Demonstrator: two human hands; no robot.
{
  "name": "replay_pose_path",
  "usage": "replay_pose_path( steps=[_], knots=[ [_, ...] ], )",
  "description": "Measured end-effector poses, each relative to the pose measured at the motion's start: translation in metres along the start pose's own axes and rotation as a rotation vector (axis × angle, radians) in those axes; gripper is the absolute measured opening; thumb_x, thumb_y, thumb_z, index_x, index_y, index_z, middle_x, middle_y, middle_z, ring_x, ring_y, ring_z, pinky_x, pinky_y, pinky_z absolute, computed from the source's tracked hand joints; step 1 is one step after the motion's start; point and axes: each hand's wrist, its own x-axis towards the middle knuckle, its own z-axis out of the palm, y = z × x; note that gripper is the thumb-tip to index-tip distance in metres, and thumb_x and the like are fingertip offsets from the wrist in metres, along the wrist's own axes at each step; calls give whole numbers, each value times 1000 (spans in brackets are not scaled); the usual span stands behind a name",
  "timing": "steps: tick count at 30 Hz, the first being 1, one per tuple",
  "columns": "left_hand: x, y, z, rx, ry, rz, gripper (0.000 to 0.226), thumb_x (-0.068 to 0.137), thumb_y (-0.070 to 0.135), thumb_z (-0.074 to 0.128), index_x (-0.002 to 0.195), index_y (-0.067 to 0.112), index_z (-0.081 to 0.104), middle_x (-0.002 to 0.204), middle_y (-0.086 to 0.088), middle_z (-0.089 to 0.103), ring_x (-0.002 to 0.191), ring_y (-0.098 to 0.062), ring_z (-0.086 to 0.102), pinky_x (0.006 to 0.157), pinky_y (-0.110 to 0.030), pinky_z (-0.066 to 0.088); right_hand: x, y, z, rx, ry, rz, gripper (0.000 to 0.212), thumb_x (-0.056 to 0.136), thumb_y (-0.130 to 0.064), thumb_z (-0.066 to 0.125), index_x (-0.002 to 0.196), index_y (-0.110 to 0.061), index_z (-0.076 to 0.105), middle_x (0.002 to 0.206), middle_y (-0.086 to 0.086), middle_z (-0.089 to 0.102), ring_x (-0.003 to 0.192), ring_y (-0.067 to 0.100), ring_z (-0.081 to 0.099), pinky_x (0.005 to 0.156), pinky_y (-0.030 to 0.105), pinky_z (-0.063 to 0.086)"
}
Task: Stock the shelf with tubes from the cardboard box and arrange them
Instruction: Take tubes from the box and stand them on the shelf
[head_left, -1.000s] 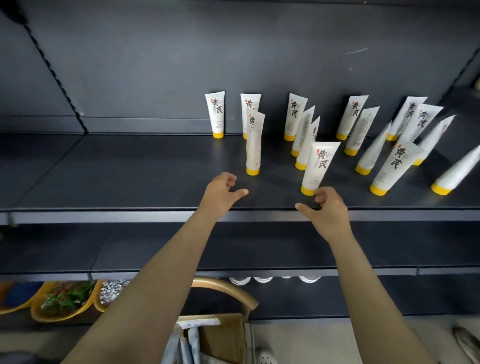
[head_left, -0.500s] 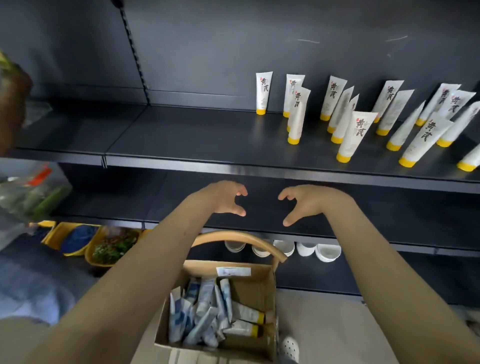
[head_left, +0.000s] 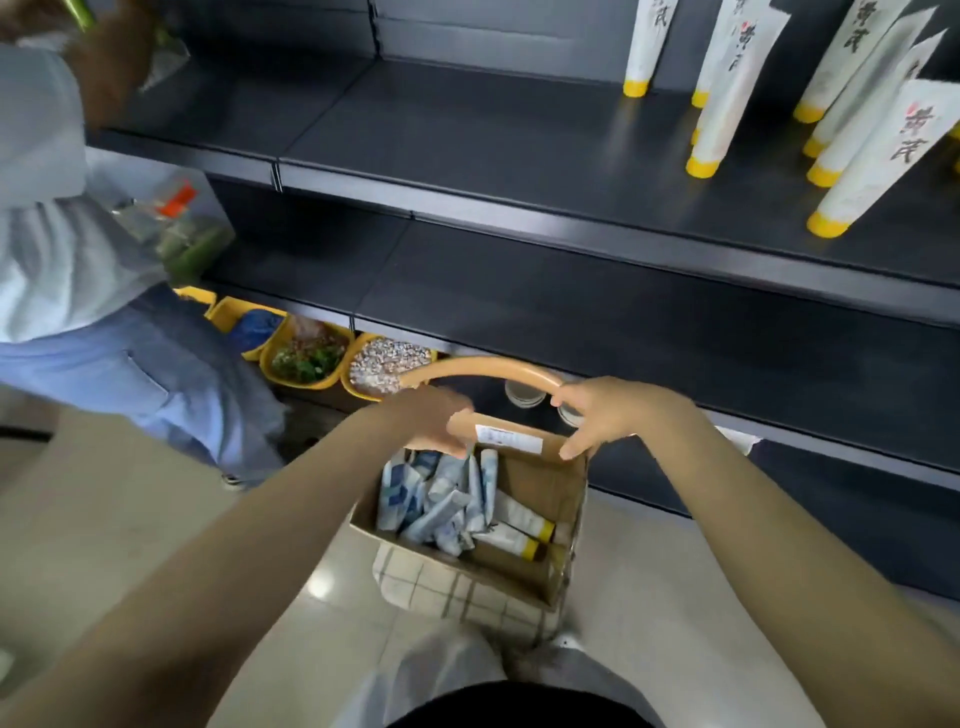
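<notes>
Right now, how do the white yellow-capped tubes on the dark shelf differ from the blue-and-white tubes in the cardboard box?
The white yellow-capped tubes stand cap-down on the dark shelf; the blue-and-white tubes lie jumbled in the cardboard box. The shelf tubes carry dark brush lettering; the boxed ones show blue print. Both are squeeze tubes.

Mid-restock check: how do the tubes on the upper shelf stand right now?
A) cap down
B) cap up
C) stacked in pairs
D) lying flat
A: each tube in view on the shelf stands on its yellow cap.
</notes>
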Motion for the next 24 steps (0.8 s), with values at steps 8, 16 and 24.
replay_pose_path(
  steps=[8,16,24],
  knots=[
    [46,-31,91,-78,-187,-24,67,82,47,65,139,22,40,142,-3,45,126,-22,46,102,-34,39,58,26,90,156,-118,14,77,77,-36,75,142,-22,37,145,0,40,127,19,44,102,31,40],
    [153,-87,177,-9,-205,140,82,79,47,68,146,21,29,154,-3,28,141,-24,26,112,-45,28,164,33,186,296,-177,142,70,79,-38,72,139,-24,37,134,0,49,112,19,51,91,30,46],
    [243,-83,223,193,-277,436,86,83,56,60,150,26,17,159,1,11,147,-22,6,118,-39,8,230,48,269,570,-77,426,86,78,-35,75,147,-21,27,147,7,39,132,27,39,104,42,38]
  ],
)
